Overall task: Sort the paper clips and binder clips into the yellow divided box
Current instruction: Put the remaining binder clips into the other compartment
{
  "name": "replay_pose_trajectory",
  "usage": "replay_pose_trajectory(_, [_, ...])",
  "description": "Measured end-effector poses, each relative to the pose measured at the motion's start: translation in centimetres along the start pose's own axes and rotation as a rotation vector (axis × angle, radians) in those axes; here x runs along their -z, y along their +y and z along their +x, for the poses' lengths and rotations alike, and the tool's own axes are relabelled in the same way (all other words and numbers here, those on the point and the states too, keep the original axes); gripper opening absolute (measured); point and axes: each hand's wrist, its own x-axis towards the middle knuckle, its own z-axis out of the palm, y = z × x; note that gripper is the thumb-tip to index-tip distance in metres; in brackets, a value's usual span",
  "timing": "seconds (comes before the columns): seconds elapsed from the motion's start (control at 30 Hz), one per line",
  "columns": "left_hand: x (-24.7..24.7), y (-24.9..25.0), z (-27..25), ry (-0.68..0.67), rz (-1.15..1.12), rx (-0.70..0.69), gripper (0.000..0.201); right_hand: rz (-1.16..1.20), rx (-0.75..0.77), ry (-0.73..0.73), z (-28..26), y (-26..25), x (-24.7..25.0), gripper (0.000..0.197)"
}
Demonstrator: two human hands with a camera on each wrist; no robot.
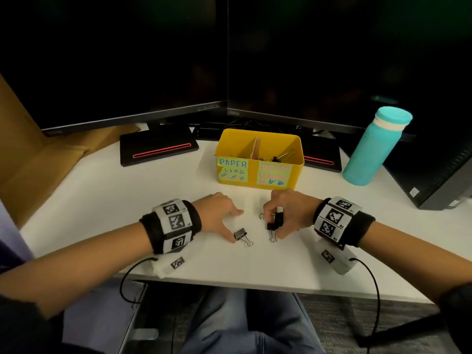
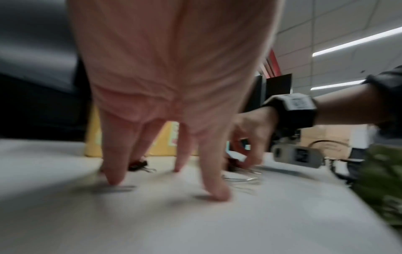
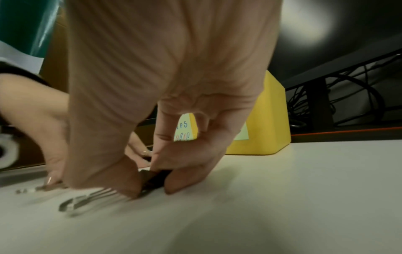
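The right hand (image 1: 286, 213) pinches a black binder clip (image 1: 274, 224) on the desk (image 1: 127, 200), handles toward the person, while the left hand's (image 1: 217, 215) spread fingers touch another clip (image 1: 241, 235), the yellow box (image 1: 258, 159) straight ahead.

White, smooth tabletop (image 1: 102, 200) under dim light. Two large dark monitor screens (image 1: 127, 60) stand along its far edge, meeting at an angle; each black stand base (image 1: 158, 149) beneath them carries a red line. Tangled black cables (image 3: 339, 96) lie behind the bases. Brown cardboard sheet (image 1: 30, 154) leans left of the monitors. Black computer tower (image 1: 439, 175) sits right of the monitors, at the tabletop's edge. Grey carpet floor (image 1: 344, 318) below. Ceiling of pale panels (image 2: 326, 25) with long white light strips (image 2: 356, 41).
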Motion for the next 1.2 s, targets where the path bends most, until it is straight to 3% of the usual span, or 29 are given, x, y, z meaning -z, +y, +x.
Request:
replay_pose_trajectory(0.17, [-1.1, 1.4, 0.4, 0.124, -0.089, 0.020, 0.039, 0.042, -0.083, 0.042, -0.7, 1.5, 0.2, 0.025])
replay_pose_trajectory(0.27, [-0.9, 2.3, 0.5, 0.192, 0.020, 0.010, 0.015, -0.003, -0.119, 0.102, -1.3, 2.3, 0.6, 0.025])
replay_pose_trajectory(0.37, [-0.6, 2.5, 0.9, 0.221, 0.146, -0.001, 0.023, -0.029, -0.103, 0.173, -2.1, 2.4, 1.0, 0.026])
replay_pose_trajectory(0.5, [0.6, 1.5, 1.5, 0.322, 0.011, -0.019, 0.020, -0.076, -0.014, 0.349, -3.3, 1.3, 4.1, 0.027])
replay_pose_trajectory(0.67, [7.2, 1.6, 2.6, 0.738, -0.226, -0.066, 0.018, -0.043, -0.045, 0.598, -1.6, 1.8, 9.6, 0.028])
replay_pose_trajectory(0.73, [9.0, 1.7, 3.6, 0.770, -0.333, -0.060, 0.026, -0.030, -0.101, 0.620, 0.0, 2.3, 10.5, 0.028])
replay_pose_trajectory(0.83, [8.9, 1.4, 4.5, 0.675, -0.286, -0.035, 0.041, -0.082, -0.223, 0.573, 1.3, 1.8, 10.1, 0.033])
replay_pose_trajectory(0.93, [7.1, 0.3, 4.0, 0.677, -0.174, -0.004, 0.030, -0.196, -0.151, 0.551, 1.0, 0.1, 7.7, 0.028])
replay_pose_trajectory(1.03, [5.2, -0.8, 2.5, 0.743, -0.116, 0.010, 0.033, -0.130, 0.093, 0.235, 0.3, -2.2, 4.2, 0.031])
replay_pose_trajectory(1.13, [3.7, -1.8, 0.4, 0.883, -0.046, -0.028, 0.039, -0.057, 0.262, -0.025, -0.4, -3.8, 1.4, 0.047])
replay_pose_trajectory(1.2, [2.5, -2.5, -0.9, 0.808, -0.015, -0.057, 0.034, -0.112, 0.296, -0.092, -0.5, -4.1, 0.3, 0.048])
